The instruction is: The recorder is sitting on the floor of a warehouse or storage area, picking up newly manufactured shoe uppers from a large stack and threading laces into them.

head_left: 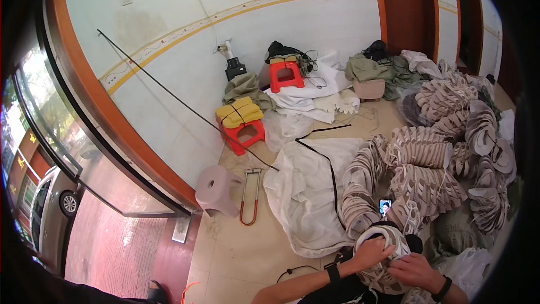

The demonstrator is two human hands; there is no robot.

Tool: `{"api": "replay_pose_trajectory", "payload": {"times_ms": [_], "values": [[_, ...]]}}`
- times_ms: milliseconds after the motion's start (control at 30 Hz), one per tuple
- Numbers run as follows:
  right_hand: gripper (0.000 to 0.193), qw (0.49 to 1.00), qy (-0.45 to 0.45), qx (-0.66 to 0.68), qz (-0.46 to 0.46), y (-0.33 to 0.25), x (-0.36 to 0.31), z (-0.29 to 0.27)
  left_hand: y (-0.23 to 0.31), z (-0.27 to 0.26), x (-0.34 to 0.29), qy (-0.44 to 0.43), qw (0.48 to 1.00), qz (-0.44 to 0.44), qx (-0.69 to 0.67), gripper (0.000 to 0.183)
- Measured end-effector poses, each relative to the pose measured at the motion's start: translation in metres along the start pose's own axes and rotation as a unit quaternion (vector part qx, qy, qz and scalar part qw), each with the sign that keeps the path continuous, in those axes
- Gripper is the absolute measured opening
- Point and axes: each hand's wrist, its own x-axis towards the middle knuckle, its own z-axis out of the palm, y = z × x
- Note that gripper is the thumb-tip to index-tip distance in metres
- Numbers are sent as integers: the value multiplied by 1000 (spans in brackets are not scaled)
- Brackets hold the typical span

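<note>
Low in the view, over my lap, is a beige and white shoe upper (398,238). My left hand (371,253) is closed on its near left side, fingers bent over the edge. My right hand (413,271) grips its right side, a little nearer and lower. More beige upper pieces (376,281) lie below and between my hands, partly hidden by them. Just beyond stands a lit phone (385,207) among the stacks. Rows of stacked beige shoe uppers (419,155) spread beyond and to the right of it.
A white sack (306,191) with a black strap lies left of the stacks. Farther left are a pinkish stool (215,190), a U-shaped metal lock (248,200) and a red stool with yellow cloth (241,114). A long thin rod (185,98) leans on the wall. A glass door (129,174) stands left.
</note>
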Motion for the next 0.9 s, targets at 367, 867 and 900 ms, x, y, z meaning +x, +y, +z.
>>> {"api": "replay_pose_trajectory", "payload": {"times_ms": [367,867,900], "values": [[15,999,-33,-30,-31,9,3,14,5,-6,-1,-10,999,-39,-16,37],[22,996,-41,11,-84,16,2,9,3,0,-2,-33,999,-20,11,37],[23,995,-41,21,-89,17,2,9,5,-2,-2,-29,998,-42,-28,37]]}}
